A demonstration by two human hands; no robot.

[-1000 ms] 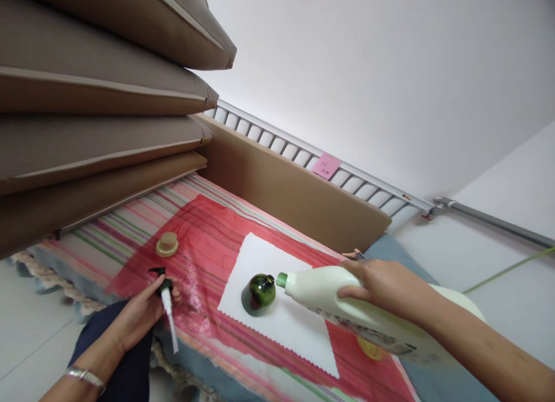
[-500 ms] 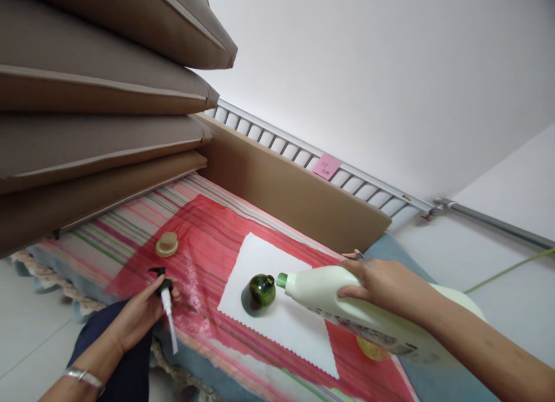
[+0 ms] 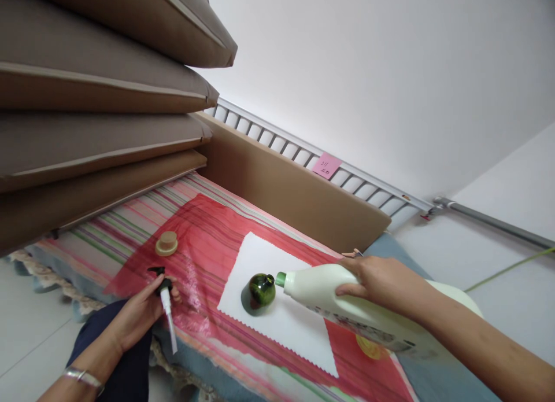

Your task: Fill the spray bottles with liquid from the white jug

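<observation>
My right hand (image 3: 375, 283) grips a large pale green jug (image 3: 314, 286) from above, tilted almost level so its green spout points left. That spout is right at the mouth of a small dark green bottle (image 3: 262, 290), which stands on a white zigzag-edged cloth (image 3: 299, 332). Whether liquid is flowing I cannot tell. In my left hand (image 3: 145, 306) is a black pump top (image 3: 163, 285), its white tube hanging down over the front edge. A yellowish cap (image 3: 167, 243) lies on the red sheet (image 3: 203, 222), beyond my left hand.
Stacked brown cushions (image 3: 99, 89) rise at the left. A brown board (image 3: 286, 188) leans along the back before a white radiator (image 3: 277, 144) bearing a pink note (image 3: 326, 165). A yellow round thing (image 3: 367, 347) lies partly under the jug. Striped cloth (image 3: 117, 228) covers the surface.
Almost nothing differs. The jug and my right hand have shifted very slightly to the left; my left hand still holds the pump top in the same place.
</observation>
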